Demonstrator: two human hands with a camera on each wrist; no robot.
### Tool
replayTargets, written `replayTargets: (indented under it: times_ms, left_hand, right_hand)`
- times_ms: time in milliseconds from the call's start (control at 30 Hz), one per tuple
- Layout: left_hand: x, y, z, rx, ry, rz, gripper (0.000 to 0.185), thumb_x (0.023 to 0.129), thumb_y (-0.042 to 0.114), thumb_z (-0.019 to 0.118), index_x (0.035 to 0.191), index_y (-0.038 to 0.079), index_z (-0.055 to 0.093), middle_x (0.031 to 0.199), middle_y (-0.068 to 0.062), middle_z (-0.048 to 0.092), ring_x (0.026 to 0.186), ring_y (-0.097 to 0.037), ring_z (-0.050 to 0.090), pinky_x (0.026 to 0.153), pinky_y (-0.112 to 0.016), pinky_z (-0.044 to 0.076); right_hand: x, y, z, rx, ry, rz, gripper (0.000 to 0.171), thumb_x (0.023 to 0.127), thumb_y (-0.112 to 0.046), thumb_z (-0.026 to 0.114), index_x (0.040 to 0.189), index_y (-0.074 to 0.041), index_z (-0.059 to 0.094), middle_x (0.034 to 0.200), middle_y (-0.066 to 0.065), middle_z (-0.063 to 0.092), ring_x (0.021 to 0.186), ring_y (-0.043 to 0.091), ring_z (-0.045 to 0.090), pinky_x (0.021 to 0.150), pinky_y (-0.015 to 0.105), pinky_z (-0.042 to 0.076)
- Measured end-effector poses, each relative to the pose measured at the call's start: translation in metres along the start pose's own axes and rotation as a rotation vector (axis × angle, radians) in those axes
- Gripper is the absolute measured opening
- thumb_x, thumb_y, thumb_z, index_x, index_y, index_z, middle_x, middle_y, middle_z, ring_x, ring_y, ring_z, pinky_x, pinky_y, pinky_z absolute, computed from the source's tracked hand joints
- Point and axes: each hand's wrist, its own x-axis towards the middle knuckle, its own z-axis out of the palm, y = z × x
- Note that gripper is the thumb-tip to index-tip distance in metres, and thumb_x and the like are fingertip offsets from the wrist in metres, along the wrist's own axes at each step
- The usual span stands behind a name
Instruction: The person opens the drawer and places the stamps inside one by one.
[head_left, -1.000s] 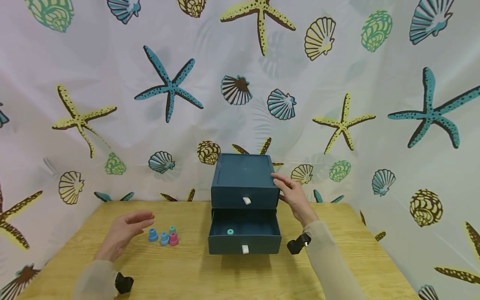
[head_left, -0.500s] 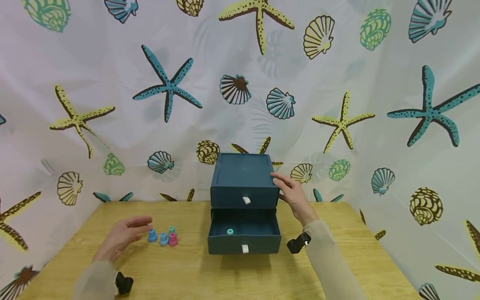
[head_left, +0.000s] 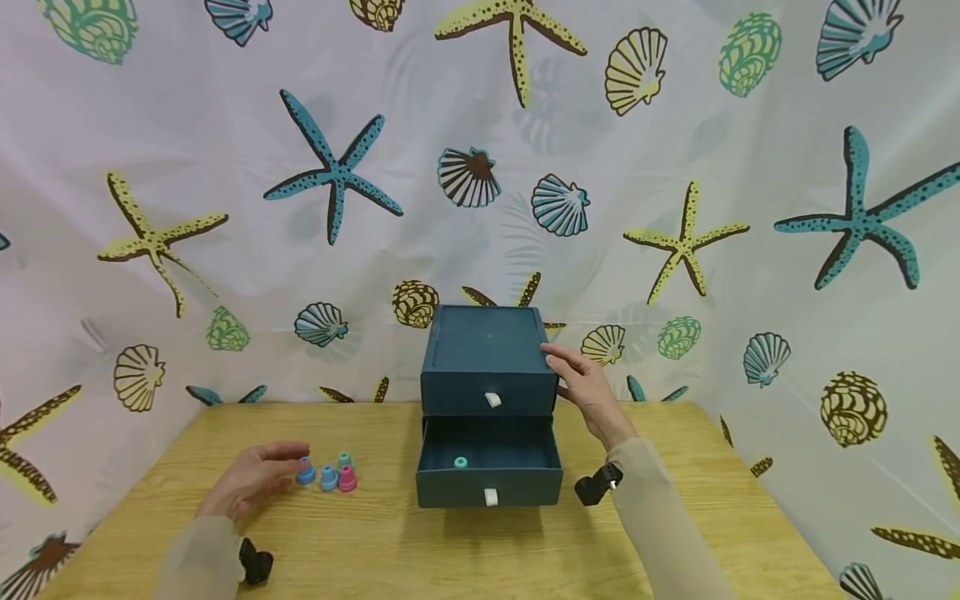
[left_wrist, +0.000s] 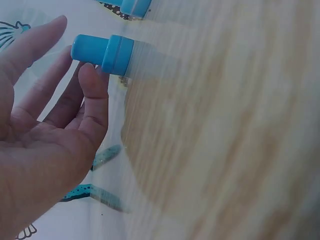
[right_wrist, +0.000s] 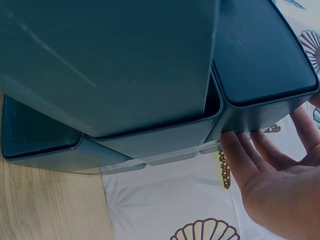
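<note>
My left hand (head_left: 258, 479) is beside the leftmost blue stepped plug (head_left: 305, 472), on its left, fingers spread around it. In the left wrist view that blue plug (left_wrist: 102, 52) stands on the table, a fingertip (left_wrist: 92, 75) overlapping its side. Another blue plug (head_left: 329, 478), a pink plug (head_left: 347, 478) and a teal plug (head_left: 345, 459) are grouped to its right. The right hand (head_left: 588, 392) rests its fairly straight fingers (right_wrist: 237, 150) against the right side of the dark blue drawer unit (head_left: 487, 337). A teal piece (head_left: 461, 462) lies inside the pulled-out lower drawer (head_left: 450, 487).
The upper drawer (head_left: 457, 393) is closed and has a white pull tab (head_left: 492, 400). Both drawers belong to the unit at the middle of the wooden table (head_left: 360, 550). A white sheet (head_left: 480, 250) printed with shells and starfish hangs behind it.
My left hand has lowered towards the leftmost blue plug, its fingers now overlapping it. The right hand stays against the drawer unit.
</note>
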Motion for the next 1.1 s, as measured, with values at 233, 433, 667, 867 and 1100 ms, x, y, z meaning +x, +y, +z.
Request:
replayTargets:
  times_ms: [233,433,667,867,1100]
  left_hand:
    - [0.0045,-0.003,-0.0028,0.035,-0.015,-0.009,0.057,0.088,0.019,0.074,0.136,-0.003,0.054,0.12,-0.001,0.066,0.094,-0.009,0.062,0.083,-0.03,0.056]
    - [0.0067,0.0,-0.0015,0.11,-0.012,-0.032,0.056,0.088,0.017,0.074,0.136,-0.005,0.053,0.115,-0.002,0.066,0.088,-0.016,0.059,0.076,-0.031,0.053]
    - [0.0049,0.003,0.0,0.139,-0.011,-0.049,0.055,0.089,0.017,0.073,0.136,-0.005,0.054,0.103,0.002,0.066,0.082,-0.016,0.055,0.071,-0.03,0.05]
    - [0.0057,0.003,0.0,0.148,0.005,-0.051,0.054,0.088,0.02,0.074,0.134,-0.003,0.057,0.104,0.003,0.067,0.086,-0.016,0.054,0.073,-0.03,0.049]
    - [0.0058,0.0019,0.0007,0.076,0.045,-0.05,0.058,0.087,0.023,0.076,0.136,-0.003,0.056,0.11,0.005,0.068,0.091,-0.009,0.059,0.079,-0.028,0.054]
  right_hand:
    - [0.0039,0.0063,0.0006,0.003,0.023,-0.013,0.042,0.102,-0.031,0.054,0.142,-0.018,0.054,0.155,0.006,0.038,0.146,0.028,0.032,0.115,0.054,0.032]
    - [0.0024,0.005,0.0018,-0.006,0.028,-0.023,0.041,0.102,-0.032,0.054,0.141,-0.019,0.055,0.155,0.005,0.039,0.146,0.029,0.033,0.114,0.055,0.033]
    - [0.0022,0.0059,0.0007,-0.003,0.026,-0.02,0.041,0.102,-0.031,0.054,0.141,-0.019,0.054,0.155,0.005,0.039,0.146,0.029,0.033,0.114,0.055,0.032]
    - [0.0022,0.0064,0.0005,0.002,0.031,-0.015,0.041,0.102,-0.03,0.054,0.141,-0.018,0.055,0.155,0.005,0.038,0.145,0.029,0.033,0.114,0.055,0.032]
    - [0.0021,0.0048,0.0014,-0.002,0.03,-0.015,0.04,0.102,-0.031,0.054,0.141,-0.019,0.055,0.155,0.005,0.039,0.146,0.029,0.032,0.114,0.055,0.033]
